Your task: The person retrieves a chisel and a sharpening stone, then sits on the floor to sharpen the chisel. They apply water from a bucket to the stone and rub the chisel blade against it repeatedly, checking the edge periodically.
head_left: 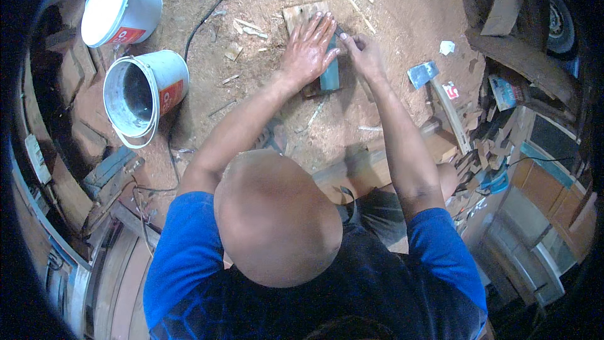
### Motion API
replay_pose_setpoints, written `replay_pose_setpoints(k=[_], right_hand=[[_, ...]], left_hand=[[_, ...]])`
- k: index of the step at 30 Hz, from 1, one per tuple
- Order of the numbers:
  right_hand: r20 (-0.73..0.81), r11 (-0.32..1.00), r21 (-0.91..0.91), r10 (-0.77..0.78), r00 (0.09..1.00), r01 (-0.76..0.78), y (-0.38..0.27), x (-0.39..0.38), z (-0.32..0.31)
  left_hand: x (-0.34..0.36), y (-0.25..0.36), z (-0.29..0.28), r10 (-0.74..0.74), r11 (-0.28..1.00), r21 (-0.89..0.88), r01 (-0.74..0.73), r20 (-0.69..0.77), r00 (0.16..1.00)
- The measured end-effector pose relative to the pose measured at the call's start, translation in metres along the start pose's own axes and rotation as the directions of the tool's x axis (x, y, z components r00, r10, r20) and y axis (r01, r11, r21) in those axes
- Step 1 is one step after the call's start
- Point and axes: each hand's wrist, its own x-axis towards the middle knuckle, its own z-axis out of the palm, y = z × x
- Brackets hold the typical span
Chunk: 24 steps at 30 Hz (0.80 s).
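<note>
My left hand [309,50] lies flat, palm down and fingers stretched, over a blue-green sharpening stone [329,77] and a light wooden board [296,14]. The board's far end shows beyond my fingertips, and the stone's near end shows beside my thumb. On the right, my right hand [363,55] is closed, thumb and fingers pinching a narrow dark piece [340,30] that looks like a metal blade. Its other end runs under the fingers of my left hand, so its full shape is hidden.
Two white buckets, one lidded [141,12] and one open [173,82], stand at left beside a black cable [200,25]. A hatchet [423,74] rests at right, its handle toward me. Wood scraps [251,29] litter the floor; boards [506,0] lean at far right.
</note>
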Motion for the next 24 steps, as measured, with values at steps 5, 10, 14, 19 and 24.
replay_pose_setpoints(k=[5, 10, 14, 19, 24], right_hand=[[0.017, 0.998, 0.059, 0.034, 0.999, -0.035, 0.028, 0.001, 0.012], [0.089, 0.994, -0.056, 0.104, 0.991, -0.099, 0.033, -0.025, 0.0], [0.062, 0.991, -0.127, 0.057, 0.996, -0.049, 0.022, -0.047, -0.013], [-0.014, 0.999, 0.031, 0.045, 0.999, -0.045, -0.003, -0.008, -0.005], [0.014, 1.0, 0.022, 0.019, 1.0, -0.019, 0.009, -0.005, 0.001]], left_hand=[[-0.009, 0.005, 0.007, 0.002, 0.999, -0.034, -0.001, 0.029, 1.0], [-0.032, 0.023, 0.001, 0.004, 1.0, -0.009, -0.003, 0.109, 0.994], [-0.045, 0.036, 0.001, -0.002, 1.0, -0.02, 0.005, 0.125, 0.992], [0.008, 0.012, -0.006, 0.017, 0.984, 0.175, -0.033, 0.094, 0.995], [0.0, 0.006, 0.0, 0.03, 0.99, 0.134, -0.048, 0.135, 0.99]])
